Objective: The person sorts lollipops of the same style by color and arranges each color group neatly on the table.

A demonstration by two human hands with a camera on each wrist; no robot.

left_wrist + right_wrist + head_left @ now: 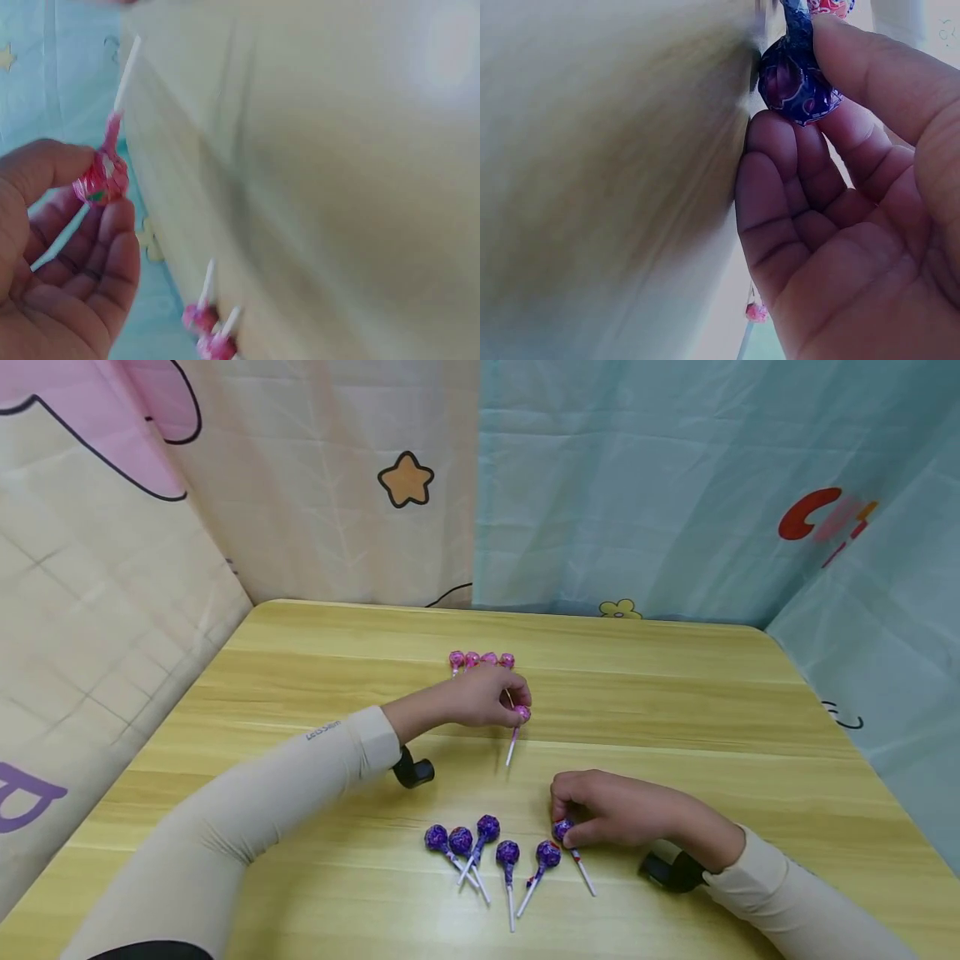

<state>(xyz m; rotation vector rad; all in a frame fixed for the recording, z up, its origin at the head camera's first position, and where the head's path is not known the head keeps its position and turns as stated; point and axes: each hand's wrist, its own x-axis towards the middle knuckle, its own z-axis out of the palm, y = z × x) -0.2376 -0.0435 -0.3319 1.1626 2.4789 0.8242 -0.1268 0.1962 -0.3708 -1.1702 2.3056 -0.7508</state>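
My left hand (483, 700) pinches a pink-wrapped lollipop (522, 714) by its head between thumb and fingers, its white stick pointing toward me. In the left wrist view that lollipop (103, 180) is held over the table. Just beyond the hand lie several pink lollipops (456, 658) in a row, their sticks mostly hidden behind it. Nearer me, my right hand (630, 810) grips a purple-wrapped lollipop (562, 830) at its head, low over the tabletop; the right wrist view shows its dark wrapper (795, 82) under the thumb. Several purple lollipops (507, 853) lie to its left.
The wooden table (337, 643) meets printed curtains (637, 485) at the back and sides. Three purple lollipops at the left of the front group overlap, with crossed sticks. A black wrist camera (412, 768) hangs below the left cuff, another (671, 870) below the right.
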